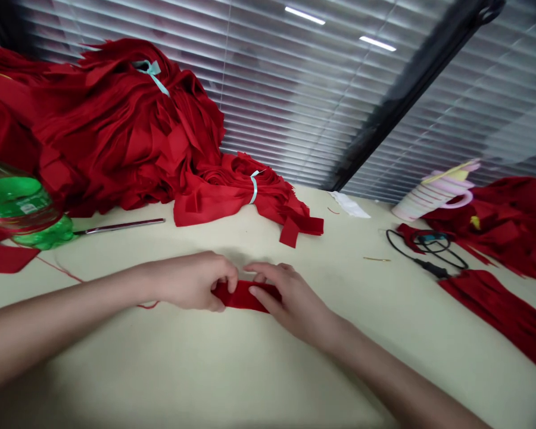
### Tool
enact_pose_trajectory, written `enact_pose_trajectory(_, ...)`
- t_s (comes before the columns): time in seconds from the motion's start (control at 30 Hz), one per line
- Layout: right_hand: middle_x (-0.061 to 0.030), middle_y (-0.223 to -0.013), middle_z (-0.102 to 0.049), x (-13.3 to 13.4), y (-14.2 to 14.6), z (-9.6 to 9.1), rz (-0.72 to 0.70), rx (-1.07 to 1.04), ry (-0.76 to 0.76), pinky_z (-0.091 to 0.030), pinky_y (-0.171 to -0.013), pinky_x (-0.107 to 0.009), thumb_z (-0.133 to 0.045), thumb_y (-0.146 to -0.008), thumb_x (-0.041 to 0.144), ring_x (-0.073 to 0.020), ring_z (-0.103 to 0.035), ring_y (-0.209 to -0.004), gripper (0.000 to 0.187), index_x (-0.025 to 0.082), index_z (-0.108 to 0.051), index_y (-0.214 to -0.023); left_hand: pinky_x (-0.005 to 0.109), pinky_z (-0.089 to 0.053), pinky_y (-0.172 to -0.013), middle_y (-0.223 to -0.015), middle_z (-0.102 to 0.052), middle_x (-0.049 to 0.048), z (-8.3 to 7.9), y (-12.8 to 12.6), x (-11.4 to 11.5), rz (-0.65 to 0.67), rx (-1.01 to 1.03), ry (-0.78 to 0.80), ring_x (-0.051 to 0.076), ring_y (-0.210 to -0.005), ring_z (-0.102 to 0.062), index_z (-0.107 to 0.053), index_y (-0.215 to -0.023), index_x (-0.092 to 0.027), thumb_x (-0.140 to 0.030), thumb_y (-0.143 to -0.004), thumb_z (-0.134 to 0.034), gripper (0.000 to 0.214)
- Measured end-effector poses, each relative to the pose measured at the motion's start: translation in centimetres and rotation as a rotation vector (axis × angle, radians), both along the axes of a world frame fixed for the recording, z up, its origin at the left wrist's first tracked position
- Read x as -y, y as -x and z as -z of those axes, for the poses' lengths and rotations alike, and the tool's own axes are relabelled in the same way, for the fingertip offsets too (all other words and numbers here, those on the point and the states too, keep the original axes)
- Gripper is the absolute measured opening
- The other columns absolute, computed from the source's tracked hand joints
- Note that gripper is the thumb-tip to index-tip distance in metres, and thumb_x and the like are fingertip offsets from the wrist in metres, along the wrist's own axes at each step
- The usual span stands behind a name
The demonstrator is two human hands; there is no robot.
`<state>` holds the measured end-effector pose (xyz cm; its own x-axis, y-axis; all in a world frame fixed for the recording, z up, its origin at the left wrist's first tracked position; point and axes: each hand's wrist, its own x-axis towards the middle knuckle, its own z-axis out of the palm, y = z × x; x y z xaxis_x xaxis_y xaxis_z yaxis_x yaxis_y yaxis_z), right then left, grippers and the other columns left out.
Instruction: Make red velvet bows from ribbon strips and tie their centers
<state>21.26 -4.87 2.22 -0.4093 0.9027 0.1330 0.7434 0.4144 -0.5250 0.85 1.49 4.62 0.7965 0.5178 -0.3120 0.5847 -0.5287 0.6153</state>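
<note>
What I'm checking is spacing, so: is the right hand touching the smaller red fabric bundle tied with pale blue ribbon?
Apart. The head view shows a band of cream tabletop between the right hand and the smaller red fabric bundle.

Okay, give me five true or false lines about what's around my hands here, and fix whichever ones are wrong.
1. The left hand and right hand are at the same red strip. True.
2. The green bottle is to the right of both hands. False: it is on the left.
3. A pale blue tie goes around the small red bundle. True.
4. The right hand is holding the striped mug. False: the mug is apart from that hand, further to the right.
5. The black cord lies to the left of the red strip. False: it lies to the right.
</note>
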Motion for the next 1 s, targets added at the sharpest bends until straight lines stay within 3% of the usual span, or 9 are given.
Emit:
enact_pose_trajectory(0.07, -0.002, -0.086, -0.065, -0.1, 0.1, 1.1, -0.01, 0.042, -0.083, -0.037, -0.083, -0.036, -0.05, -0.087, 0.017, -0.0176, -0.056, -0.082, 0.028, 0.02, -0.047, -0.114, 0.021, -0.036, -0.05, -0.074, -0.058, -0.0036, -0.1, 0.1, -0.1, 0.005, 0.003, 0.021, 0.011, -0.061, -0.053, -0.061, -0.087, -0.022, -0.022, -0.071, -0.061, 0.016)
enact_pose_trajectory(0.13, -0.0023, -0.086, -0.064, 0.0, 0.0, 1.9, -0.047, 0.063, -0.165, -0.034, -0.085, -0.037, -0.049, -0.087, 0.017, -0.0169, -0.056, -0.081, 0.019, 0.019, -0.049, -0.106, 0.02, -0.036, -0.048, -0.071, -0.059, -0.004, -0.3, 0.0, -0.2, 0.011, -0.003, 0.042, 0.011, -0.058, -0.053, -0.061, -0.086, -0.022, -0.021, -0.072, -0.061, 0.014)
enact_pose_trajectory(0.2, -0.0019, -0.086, -0.064, 0.0, -0.1, 2.3, -0.074, 0.07, -0.235, -0.032, -0.085, -0.037, -0.047, -0.089, 0.016, -0.0157, -0.056, -0.081, 0.009, 0.02, -0.053, -0.095, 0.02, -0.036, -0.047, -0.07, -0.059, -0.0039, -0.4, -0.1, -0.3, 0.014, -0.011, 0.047, 0.011, -0.058, -0.053, -0.062, -0.086, -0.022, -0.021, -0.072, -0.06, 0.015)
enact_pose_trajectory(0.33, -0.0016, -0.082, -0.064, 0.0, -0.2, 2.4, -0.106, 0.088, -0.293, -0.03, -0.083, -0.035, -0.045, -0.092, 0.017, -0.0142, -0.057, -0.08, 0.015, 0.02, -0.058, -0.087, 0.02, -0.036, -0.049, -0.072, -0.059, -0.0039, -0.7, -0.2, -0.4, 0.035, -0.007, 0.037, 0.011, -0.06, -0.053, -0.063, -0.09, -0.023, -0.019, -0.071, -0.06, 0.019)
enact_pose_trajectory(1.0, -0.0001, -0.09, -0.067, -0.3, -0.3, 1.3, -0.145, 0.103, -0.2, -0.026, -0.085, -0.035, -0.043, -0.093, 0.018, -0.0133, -0.06, -0.084, 0.021, 0.023, -0.064, -0.094, 0.02, -0.034, -0.049, -0.075, -0.056, -0.0032, -1.3, 0.1, -0.2, 0.078, -0.022, 0.007, 0.011, -0.061, -0.052, -0.061, -0.091, -0.024, -0.016, -0.072, -0.059, 0.021)
